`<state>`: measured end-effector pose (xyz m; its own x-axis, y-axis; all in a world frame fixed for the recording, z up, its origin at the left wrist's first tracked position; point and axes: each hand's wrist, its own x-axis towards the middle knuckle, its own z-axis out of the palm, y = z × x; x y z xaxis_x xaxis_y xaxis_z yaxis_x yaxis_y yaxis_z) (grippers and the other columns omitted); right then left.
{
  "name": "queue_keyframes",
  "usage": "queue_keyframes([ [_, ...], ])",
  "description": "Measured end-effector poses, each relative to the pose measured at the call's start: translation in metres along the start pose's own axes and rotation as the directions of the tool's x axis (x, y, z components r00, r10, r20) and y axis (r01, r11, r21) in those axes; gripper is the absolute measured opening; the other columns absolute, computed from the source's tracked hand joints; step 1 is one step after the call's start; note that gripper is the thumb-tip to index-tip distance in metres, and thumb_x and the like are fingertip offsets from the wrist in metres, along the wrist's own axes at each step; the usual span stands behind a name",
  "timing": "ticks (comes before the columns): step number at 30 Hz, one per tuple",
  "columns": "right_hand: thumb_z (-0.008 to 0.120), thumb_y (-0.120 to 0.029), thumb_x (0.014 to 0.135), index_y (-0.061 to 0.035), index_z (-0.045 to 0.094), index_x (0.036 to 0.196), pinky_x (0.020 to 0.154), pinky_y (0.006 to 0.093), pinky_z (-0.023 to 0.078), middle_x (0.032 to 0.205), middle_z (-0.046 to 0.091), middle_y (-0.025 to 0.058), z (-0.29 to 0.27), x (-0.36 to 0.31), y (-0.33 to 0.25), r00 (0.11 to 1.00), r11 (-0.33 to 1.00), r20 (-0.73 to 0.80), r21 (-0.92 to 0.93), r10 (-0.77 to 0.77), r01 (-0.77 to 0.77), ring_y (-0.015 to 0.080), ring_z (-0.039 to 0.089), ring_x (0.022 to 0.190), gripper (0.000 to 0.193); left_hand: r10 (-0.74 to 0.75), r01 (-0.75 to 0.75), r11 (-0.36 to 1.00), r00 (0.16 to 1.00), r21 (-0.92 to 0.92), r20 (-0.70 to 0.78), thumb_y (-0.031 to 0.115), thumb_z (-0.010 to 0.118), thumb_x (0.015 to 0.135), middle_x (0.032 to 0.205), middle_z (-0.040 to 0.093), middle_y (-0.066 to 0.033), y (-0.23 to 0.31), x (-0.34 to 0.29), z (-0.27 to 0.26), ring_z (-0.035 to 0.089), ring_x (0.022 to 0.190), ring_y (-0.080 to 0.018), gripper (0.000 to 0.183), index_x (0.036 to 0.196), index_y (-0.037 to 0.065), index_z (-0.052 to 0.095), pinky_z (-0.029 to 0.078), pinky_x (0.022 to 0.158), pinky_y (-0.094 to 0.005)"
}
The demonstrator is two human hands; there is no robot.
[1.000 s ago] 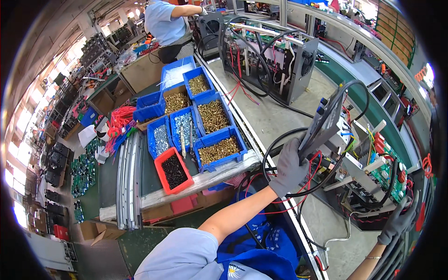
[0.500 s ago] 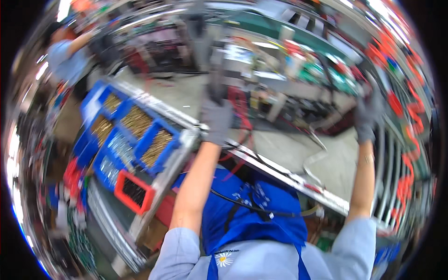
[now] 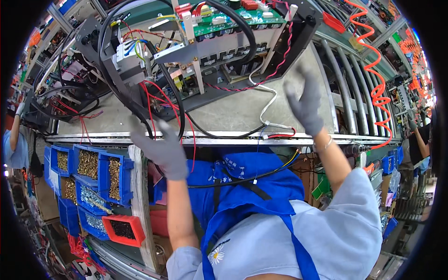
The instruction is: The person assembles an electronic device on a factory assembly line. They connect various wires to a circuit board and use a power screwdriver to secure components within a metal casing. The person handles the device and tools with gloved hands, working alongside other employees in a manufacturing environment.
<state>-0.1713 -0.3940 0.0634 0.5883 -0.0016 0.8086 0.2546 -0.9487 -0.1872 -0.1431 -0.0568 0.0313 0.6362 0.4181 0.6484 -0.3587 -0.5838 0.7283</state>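
Grey-gloved, my left hand (image 3: 161,149) hung spread at the worktop's (image 3: 233,114) front edge, fingers brushing the black cable (image 3: 122,95) looping off the open chassis (image 3: 210,42), gripping nothing; my right hand (image 3: 305,105) hovered released near the chassis's right corner, flanking it, perhaps to steady it

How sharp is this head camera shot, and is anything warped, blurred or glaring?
Head view: mostly sharp, evenly lit; the right hand is slightly motion-smeared, the left hand crisper. Fisheye bends the bench edge and blacks out the corners; no strong glare on the circuit board.
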Motion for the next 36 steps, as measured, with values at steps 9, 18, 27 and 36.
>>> queue_keyframes([
  [9, 0.064, -0.021, 0.08, -0.0099, 0.06, 0.107, 0.073, 0.0436, 0.049, 0.092, 0.061, 0.0131, -0.01, -0.07, -0.049, 0.655, 0.915, 0.696, -0.004, 0.293, -0.404, 0.033, 0.059, 0.089, 0.029, 0.149, -0.004, 0.98, 0.676, -0.198, 0.721, 0.014, 0.064, 0.078, 0.109, 0.06, -0.016, 0.067, -0.114, 0.041, 0.056, 0.103, -0.0337, 0.048, 0.123, 0.003, 0.054, 0.045, 0.09, -0.0415],
  [18, 0.068, -0.011, 0.071, -0.0122, 0.056, 0.115, 0.076, 0.0424, 0.049, 0.091, 0.061, 0.0102, -0.017, -0.07, -0.031, 0.631, 0.971, 0.755, -0.034, 0.179, -0.235, 0.0304, 0.059, 0.09, 0.045, 0.156, -0.076, 0.986, 0.747, -0.15, 0.646, 0.007, 0.065, 0.076, 0.102, 0.063, -0.0139, 0.06, -0.097, 0.037, 0.059, 0.095, -0.0324, 0.039, 0.115, 0.004, 0.059, 0.048, 0.083, -0.0405],
  [27, 0.06, 0.001, 0.072, -0.0087, 0.059, 0.114, 0.072, 0.0409, 0.047, 0.084, 0.059, 0.0091, -0.09, -0.021, 0.033, 0.813, 0.911, 0.464, -0.37, 0.351, -0.183, 0.0278, 0.059, 0.08, 0.044, -0.034, 0.104, 0.992, 0.766, -0.071, 0.641, 0.001, 0.063, 0.08, 0.101, 0.066, -0.0141, 0.056, -0.078, -0.002, 0.064, 0.093, -0.027, 0.03, 0.11, 0.001, 0.063, 0.05, 0.082, -0.0342],
  [36, 0.066, -0.005, 0.075, -0.0054, 0.061, 0.113, 0.084, 0.0394, 0.046, 0.11, 0.06, 0.0114, -0.049, 0.114, -0.091, 0.948, 0.935, 0.127, 0.248, -0.29, 0.253, 0.0314, 0.057, 0.096, 0.039, -0.034, 0.079, 0.996, 0.793, -0.047, 0.608, 0.0, 0.062, 0.079, 0.096, 0.065, -0.0137, 0.061, -0.066, -0.024, 0.063, 0.09, -0.0273, 0.029, 0.108, 0.0, 0.063, 0.05, 0.08, -0.0349],
])
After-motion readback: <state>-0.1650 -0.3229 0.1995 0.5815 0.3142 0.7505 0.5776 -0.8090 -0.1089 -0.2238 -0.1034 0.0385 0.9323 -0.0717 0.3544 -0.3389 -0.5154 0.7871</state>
